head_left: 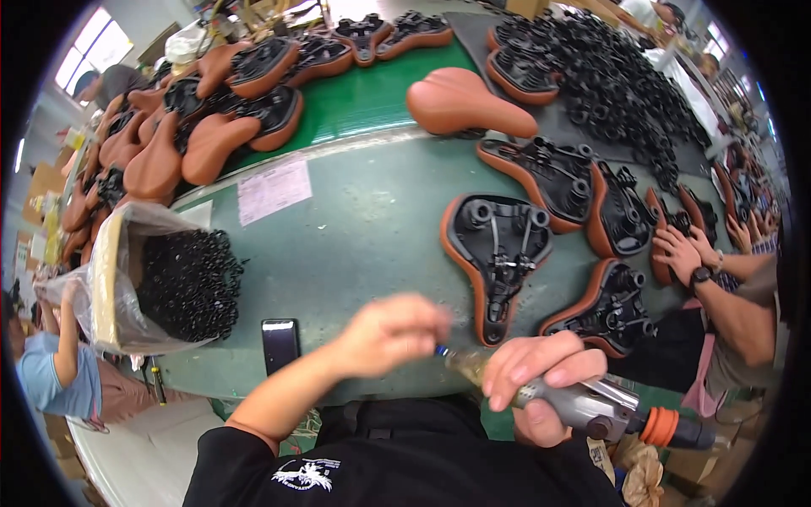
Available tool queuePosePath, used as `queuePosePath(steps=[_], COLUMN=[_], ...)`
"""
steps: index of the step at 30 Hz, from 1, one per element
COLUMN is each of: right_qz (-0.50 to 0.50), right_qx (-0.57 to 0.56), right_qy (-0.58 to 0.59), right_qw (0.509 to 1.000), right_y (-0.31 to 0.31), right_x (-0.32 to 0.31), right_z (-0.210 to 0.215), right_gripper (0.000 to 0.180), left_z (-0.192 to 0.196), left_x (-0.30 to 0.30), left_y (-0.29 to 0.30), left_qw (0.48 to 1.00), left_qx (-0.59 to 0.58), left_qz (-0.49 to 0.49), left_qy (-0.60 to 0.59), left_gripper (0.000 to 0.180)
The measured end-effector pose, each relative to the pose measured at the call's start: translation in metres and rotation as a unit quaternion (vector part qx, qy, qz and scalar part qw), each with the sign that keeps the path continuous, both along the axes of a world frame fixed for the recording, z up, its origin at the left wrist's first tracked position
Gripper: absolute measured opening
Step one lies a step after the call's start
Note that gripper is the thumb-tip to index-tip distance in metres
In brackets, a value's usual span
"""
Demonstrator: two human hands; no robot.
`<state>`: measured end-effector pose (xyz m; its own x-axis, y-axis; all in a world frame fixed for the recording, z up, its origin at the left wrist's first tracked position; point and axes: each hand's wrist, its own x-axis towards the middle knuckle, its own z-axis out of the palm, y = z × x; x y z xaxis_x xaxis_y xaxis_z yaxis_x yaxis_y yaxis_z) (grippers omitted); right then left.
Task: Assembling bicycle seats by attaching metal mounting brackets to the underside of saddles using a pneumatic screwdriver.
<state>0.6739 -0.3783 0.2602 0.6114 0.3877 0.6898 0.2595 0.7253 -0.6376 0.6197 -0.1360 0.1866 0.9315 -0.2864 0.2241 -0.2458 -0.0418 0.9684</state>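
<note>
My right hand [541, 380] is wrapped round a grey air screwdriver [591, 406] with an orange ring, held over the table's near edge. Its blue-ended tip [442, 350] points left. Close to that tip is my left hand [393, 334], fingers curled together and partly smeared by motion; anything pinched in them is too small to make out. Beyond the tool lies a brown bicycle saddle [496, 253] upside down, its black underside and metal rails showing. Another upturned saddle [600, 308] lies to the right of it.
An open box [106, 279] lined with plastic holds small black parts at left. A black phone [280, 345] and a paper sheet [274, 193] lie on the green table. More saddles [152, 160] and a heap of black parts [621, 84] stand farther back. A co-worker's hands [683, 253] touch saddles at right.
</note>
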Motion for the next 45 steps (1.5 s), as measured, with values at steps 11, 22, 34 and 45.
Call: queuePosePath(steps=[11, 22, 34, 45], right_qz=[-0.101, 0.020, 0.001, 0.033], right_qx=[-0.025, -0.026, -0.050, -0.129], right_qy=[-0.029, -0.002, -0.033, -0.123], right_qw=[0.994, 0.999, 0.998, 0.983], right_y=[-0.026, 0.020, 0.048, 0.090], right_x=[0.011, -0.001, -0.011, -0.008], right_z=[0.014, 0.005, 0.012, 0.009], right_gripper=[0.051, 0.046, 0.045, 0.040], left_z=[-0.041, -0.012, -0.035, -0.073], left_x=[0.114, -0.055, -0.051, -0.036], left_y=[0.000, 0.014, 0.022, 0.008], left_qw=[0.938, 0.837, 0.929, 0.919], left_qx=[0.258, 0.417, 0.150, -0.002], left_qz=[0.208, 0.355, 0.334, 0.383], left_qy=[0.103, -0.010, -0.049, -0.088], left_gripper=[0.083, 0.085, 0.064, 0.039])
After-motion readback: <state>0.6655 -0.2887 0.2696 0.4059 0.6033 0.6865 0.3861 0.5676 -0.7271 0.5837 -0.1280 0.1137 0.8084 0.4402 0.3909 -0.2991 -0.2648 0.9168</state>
